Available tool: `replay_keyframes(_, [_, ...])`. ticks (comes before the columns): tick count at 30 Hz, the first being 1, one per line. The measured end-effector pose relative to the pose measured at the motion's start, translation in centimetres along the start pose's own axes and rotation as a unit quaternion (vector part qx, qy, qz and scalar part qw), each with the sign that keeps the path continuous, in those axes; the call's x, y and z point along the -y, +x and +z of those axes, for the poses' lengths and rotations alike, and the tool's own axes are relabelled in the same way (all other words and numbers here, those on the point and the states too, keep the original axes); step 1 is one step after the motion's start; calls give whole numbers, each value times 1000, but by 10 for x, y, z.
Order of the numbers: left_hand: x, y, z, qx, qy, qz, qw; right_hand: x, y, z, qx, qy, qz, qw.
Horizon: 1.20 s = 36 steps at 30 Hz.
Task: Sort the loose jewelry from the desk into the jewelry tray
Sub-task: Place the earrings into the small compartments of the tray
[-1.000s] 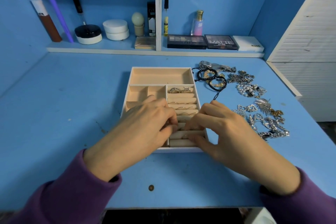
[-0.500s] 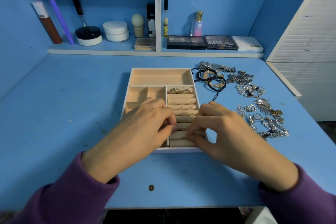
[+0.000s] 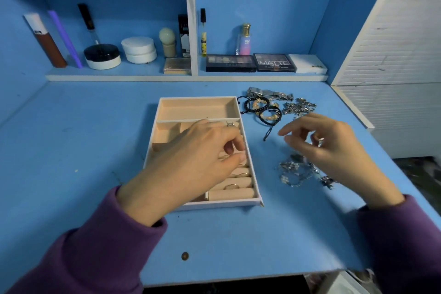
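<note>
The beige jewelry tray [image 3: 195, 109] lies mid-desk, with thin rings [image 3: 232, 186] pushed into its padded rolls on the right side and a silver ring [image 3: 230, 124] higher up. My left hand [image 3: 195, 160] rests over the tray, fingers loosely bent on the rolls, with nothing visible in it. To the right of the tray, my right hand [image 3: 334, 150] hovers blurred over the loose silver chains [image 3: 293, 172], fingers apart. Black beaded bracelets [image 3: 262, 110], a metal watch [image 3: 267, 94] and silver charms [image 3: 299, 107] lie behind it.
A back shelf holds makeup palettes [image 3: 230, 62], a perfume bottle [image 3: 244, 39], round jars [image 3: 138, 49] and tubes. A white slatted panel [image 3: 393, 55] borders the desk on the right. The desk's front edge is near my sleeves. A small brown spot [image 3: 185, 256] marks the desktop.
My right hand left the ring rolls and swung right over the silver pile. My left hand stayed on the tray, shifting slightly up. The camera moved closer.
</note>
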State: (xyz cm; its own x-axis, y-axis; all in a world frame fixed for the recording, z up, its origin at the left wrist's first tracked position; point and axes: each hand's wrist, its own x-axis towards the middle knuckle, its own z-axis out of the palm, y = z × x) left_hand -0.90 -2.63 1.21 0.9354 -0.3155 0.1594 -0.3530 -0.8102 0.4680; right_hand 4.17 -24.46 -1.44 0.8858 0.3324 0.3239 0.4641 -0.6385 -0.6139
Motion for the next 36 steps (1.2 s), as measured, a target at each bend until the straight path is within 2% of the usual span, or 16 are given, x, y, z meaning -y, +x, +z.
replay_keyframes(5, [-22,37,15,15,19,40,999,-41,2,-13,-113,-38,80,990])
replay_keyframes(9, [-33,71,33,49,29,65,996,-52,-2,-14,-136,-85,95,982])
replay_keyframes(13, [-41,101,51,77,35,52,995,-57,-2,-17,-145,-99,109,978])
replay_keyframes(19, [-49,118,69,134,34,19,990,-57,-3,-15,-119,-96,93,984])
replay_keyframes(26, [-54,124,70,172,-45,-58,982,-56,-6,-12,2,-117,75,990])
replay_keyframes(30, [-52,123,65,192,-68,-86,975,-56,-4,-11,8,-104,69,992])
replay_keyframes(36, [-44,117,54,221,-37,-100,970,-56,-4,-10,10,-123,48,991])
